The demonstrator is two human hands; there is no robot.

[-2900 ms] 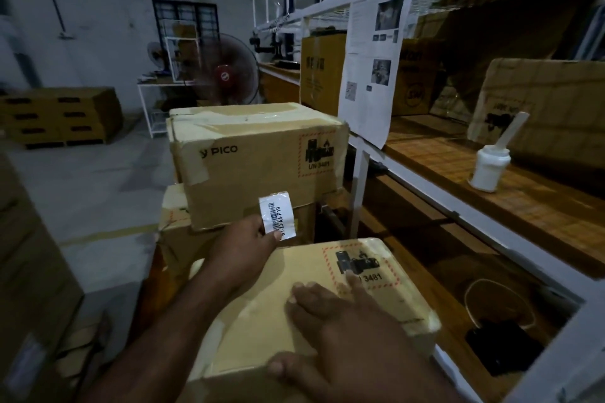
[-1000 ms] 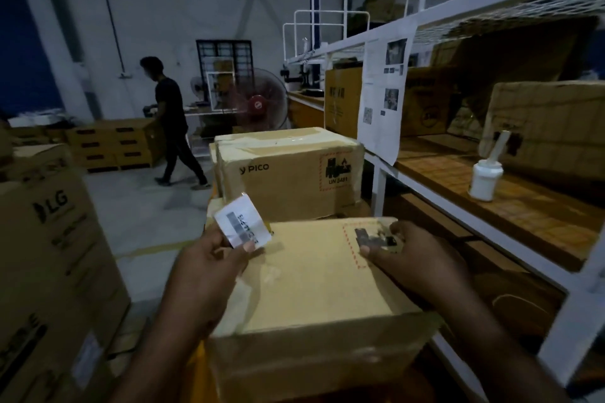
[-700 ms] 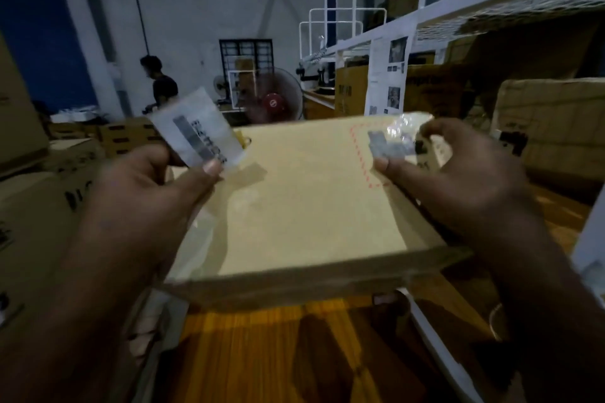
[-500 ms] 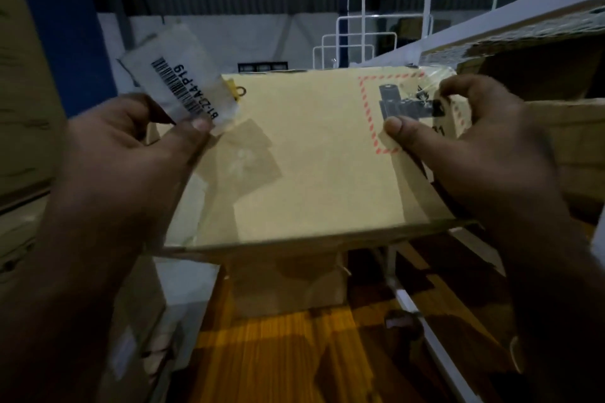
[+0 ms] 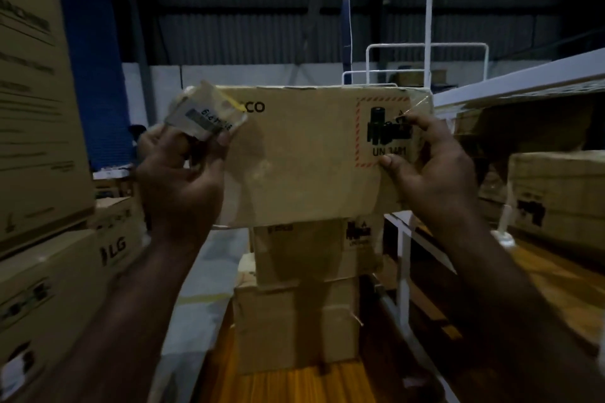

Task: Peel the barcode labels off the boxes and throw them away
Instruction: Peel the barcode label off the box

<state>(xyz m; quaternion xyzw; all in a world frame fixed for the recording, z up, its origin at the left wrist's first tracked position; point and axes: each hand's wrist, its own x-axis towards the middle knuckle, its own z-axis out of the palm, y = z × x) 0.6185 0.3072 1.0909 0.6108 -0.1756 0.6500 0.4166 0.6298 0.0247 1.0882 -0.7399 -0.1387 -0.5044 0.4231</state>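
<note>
Presently, one PICO carton (image 5: 304, 160), closed, contents unseen, is held aloft between both hands above a stack of like cartons (image 5: 294, 301). Left hand (image 5: 183, 180): fingers pinching a peeled barcode label (image 5: 203, 118) at the carton's upper left corner. Right hand (image 5: 429, 170): fingers curled round the right edge, thumb by the UN mark. Step judged: label off, disposal pending. Next calls for setting the carton down and finding a bin, none in view. LG cartons (image 5: 108, 249) at left, closed.
</note>
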